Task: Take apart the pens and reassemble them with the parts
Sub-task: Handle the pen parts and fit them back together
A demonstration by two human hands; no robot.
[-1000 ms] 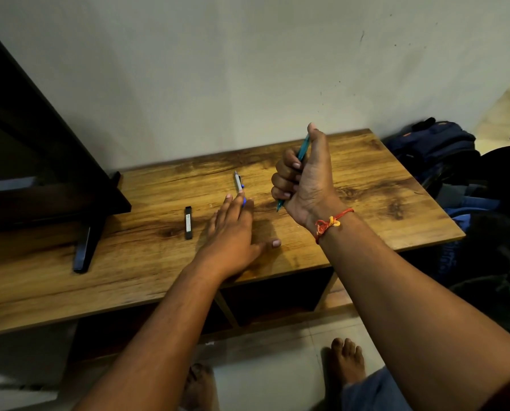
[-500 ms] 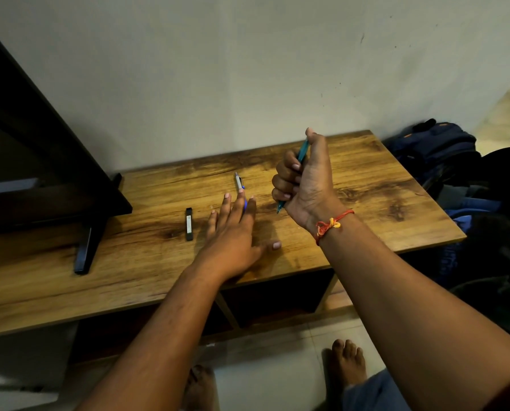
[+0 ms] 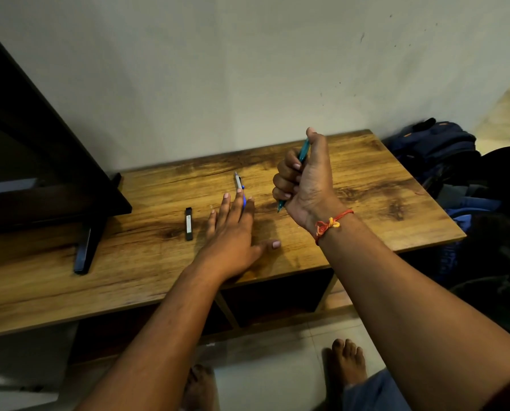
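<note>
**A:** Why do we hold the teal pen (image 3: 303,149) upright like that?

**B:** Our right hand (image 3: 305,185) is clenched around its barrel with the thumb on the top end and the tip pointing down. We judge that this sets us up to press or twist it apart. It hangs above the table (image 3: 366,203), well to the right of the black bar (image 3: 189,223).

**A:** And our left hand (image 3: 233,235)?

**B:** It is flat with straight fingers and grasps nothing, just right of the bar. The fingertips lie over the blue end of the white pen (image 3: 239,182), which lies on the wood to the right of the bar and a little beyond it. That probably keeps it from rolling.

**A:** Is there room to work?

**B:** Right of the bar, the wood runs wide to the table's edge, and past that edge lie bags (image 3: 437,149). Left of the bar, the TV foot (image 3: 85,250) stands near. On the near side of the bar, the front edge passes under our left wrist, so small parts could drop to the floor.
</note>
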